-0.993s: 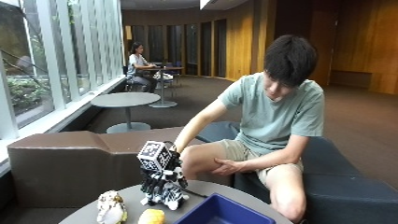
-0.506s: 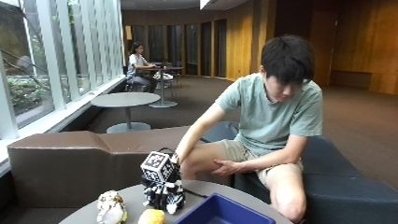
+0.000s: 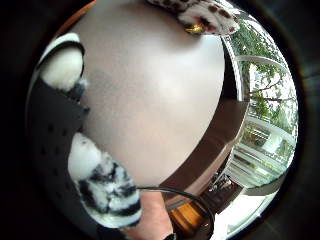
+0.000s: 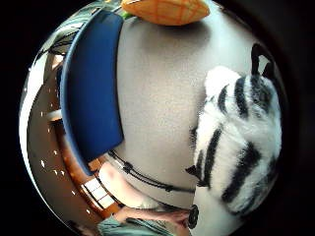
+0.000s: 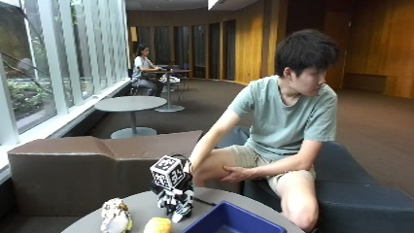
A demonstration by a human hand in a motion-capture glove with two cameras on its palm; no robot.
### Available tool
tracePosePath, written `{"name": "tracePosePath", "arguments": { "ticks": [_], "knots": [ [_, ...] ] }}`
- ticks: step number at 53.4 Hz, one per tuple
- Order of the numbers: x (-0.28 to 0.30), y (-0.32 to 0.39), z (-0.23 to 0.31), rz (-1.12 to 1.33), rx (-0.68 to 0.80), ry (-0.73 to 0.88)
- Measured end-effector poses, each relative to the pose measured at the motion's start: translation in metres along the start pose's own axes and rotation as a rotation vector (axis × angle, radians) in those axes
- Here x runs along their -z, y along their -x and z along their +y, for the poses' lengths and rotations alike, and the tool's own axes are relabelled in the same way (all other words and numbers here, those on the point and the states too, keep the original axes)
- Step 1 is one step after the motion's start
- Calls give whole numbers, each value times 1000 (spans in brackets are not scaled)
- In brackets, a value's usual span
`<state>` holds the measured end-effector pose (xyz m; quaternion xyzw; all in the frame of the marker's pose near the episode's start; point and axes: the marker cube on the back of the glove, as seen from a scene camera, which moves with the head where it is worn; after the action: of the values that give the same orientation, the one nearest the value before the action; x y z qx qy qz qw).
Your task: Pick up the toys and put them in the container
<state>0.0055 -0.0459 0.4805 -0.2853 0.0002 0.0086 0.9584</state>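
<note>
In the outside view my gloved right hand is down over a zebra-striped plush toy on the round grey table, fingers curled round it. The thumb side palm view shows the zebra toy close against the palm; the little finger side view shows a striped part of the zebra toy. Beside it lies a blue container, also the blue container. A spotted white plush and a yellow-orange toy lie near the table's front; the palm views show the spotted plush and orange toy.
A brown bench stands behind the table and a dark sofa holds the seated person. The person's bare left hand rests on a thigh. Windows run along the left wall.
My hand has come down a little toward the table, onto the zebra toy. The person's head has turned away to the side.
</note>
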Motion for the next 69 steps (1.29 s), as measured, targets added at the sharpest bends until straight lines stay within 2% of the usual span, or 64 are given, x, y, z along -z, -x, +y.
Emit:
{"name": "tracePosePath", "arguments": {
  "ticks": [10, 42, 69],
  "knots": [
    [36, 9, 10, 36, 12, 22],
    [252, 67, 60, 114, 71, -173],
    [352, 174, 85, 96, 179, -342]
  ]
}}
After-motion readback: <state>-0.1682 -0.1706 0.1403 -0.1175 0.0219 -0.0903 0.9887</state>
